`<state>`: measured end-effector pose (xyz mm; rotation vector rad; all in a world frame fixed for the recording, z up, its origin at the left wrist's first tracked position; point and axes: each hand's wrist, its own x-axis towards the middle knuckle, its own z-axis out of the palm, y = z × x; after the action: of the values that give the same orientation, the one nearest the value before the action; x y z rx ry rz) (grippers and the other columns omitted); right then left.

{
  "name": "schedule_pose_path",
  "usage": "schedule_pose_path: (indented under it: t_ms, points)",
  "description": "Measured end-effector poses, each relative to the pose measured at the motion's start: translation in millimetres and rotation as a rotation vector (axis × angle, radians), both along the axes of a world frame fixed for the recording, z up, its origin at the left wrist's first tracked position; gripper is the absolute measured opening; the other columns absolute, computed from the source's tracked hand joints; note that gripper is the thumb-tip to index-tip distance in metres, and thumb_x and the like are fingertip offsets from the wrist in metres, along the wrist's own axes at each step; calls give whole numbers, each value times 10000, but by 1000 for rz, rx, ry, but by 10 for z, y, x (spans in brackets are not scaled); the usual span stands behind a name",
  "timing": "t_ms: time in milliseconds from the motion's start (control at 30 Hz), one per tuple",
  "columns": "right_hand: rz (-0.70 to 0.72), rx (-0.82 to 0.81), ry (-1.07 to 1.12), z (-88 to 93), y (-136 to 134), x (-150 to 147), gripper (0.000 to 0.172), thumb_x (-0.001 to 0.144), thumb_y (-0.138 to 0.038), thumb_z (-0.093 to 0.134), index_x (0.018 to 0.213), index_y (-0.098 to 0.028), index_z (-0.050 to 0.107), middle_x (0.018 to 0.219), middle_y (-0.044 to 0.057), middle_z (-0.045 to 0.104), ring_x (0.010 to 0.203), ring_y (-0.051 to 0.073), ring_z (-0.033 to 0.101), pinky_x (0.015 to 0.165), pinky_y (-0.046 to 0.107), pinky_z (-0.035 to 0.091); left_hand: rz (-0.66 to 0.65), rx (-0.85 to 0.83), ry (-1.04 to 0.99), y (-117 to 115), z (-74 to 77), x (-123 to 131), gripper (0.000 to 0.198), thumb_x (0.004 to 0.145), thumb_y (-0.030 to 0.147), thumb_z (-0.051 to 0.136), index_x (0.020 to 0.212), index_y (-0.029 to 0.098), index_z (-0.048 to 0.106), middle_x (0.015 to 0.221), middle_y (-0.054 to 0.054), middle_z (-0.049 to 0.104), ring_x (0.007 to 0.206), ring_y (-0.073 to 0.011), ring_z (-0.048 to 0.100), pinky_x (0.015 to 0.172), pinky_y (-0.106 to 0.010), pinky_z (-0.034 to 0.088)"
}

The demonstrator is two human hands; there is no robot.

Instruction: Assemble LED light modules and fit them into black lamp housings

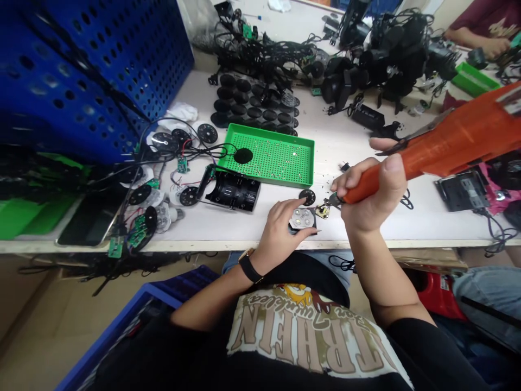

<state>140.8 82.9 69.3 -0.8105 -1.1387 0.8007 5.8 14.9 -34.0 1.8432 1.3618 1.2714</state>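
My right hand [368,195] is wrapped round an orange electric screwdriver [451,138], its tip pointing left and down beside a small yellowish circuit board [323,212]. Under the curled thumb and fingers of my left hand [280,231] is a small LED lens module [302,218] with round lenses set in a dark square part, held at the bench's front edge. A black perforated disc [307,197] lies just beyond my left fingertips. Farther back stands a green tray [311,163] with scattered small screws. To its front left is an open black housing [238,191].
On the left are a blue perforated crate [163,49], a phone [90,217] and wired circuit boards [138,231]. Rows of black discs [256,103] and tangled cables [277,57] lie behind the tray. A co-worker's hand [494,48] shows at the far right.
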Motion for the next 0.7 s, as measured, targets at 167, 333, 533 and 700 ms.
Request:
schedule_pose_path:
  t_ms: [167, 333, 533, 700]
  points:
    - [-32, -2, -7, -90, 72, -26, 291, 918, -616, 612, 1032, -355, 556, 552, -99, 427, 386, 147, 425, 435, 338, 415, -37, -109, -15, 139, 121, -135, 369, 894, 356, 811, 1217, 221, 694, 1196, -101, 766, 1126, -268, 724, 1011, -451, 581]
    - [17, -42, 146, -58, 83, -83, 381, 864, -656, 635, 1035, -330, 538, 530, -114, 410, 362, 131, 410, 415, 329, 435, -118, -135, 25, 243, 265, -205, 282, 917, 336, 785, 1175, 239, 728, 1157, -76, 783, 1128, -267, 715, 1008, -445, 560]
    - [43, -52, 230, 4, 57, -90, 421, 808, -666, 684, 1016, -322, 557, 506, -117, 424, 352, 123, 396, 414, 327, 465, -104, -56, 73, 279, 319, -98, 101, 961, 322, 728, 960, 230, 772, 940, -44, 799, 937, -240, 719, 849, -389, 549]
    - [44, 46, 243, -63, 135, 25, 303, 871, -535, 697, 1003, -284, 591, 518, -112, 504, 362, 107, 450, 426, 277, 464, -69, -36, 234, 309, 309, -175, 147, 998, 328, 669, 971, 235, 780, 961, -37, 804, 967, -253, 691, 874, -409, 492]
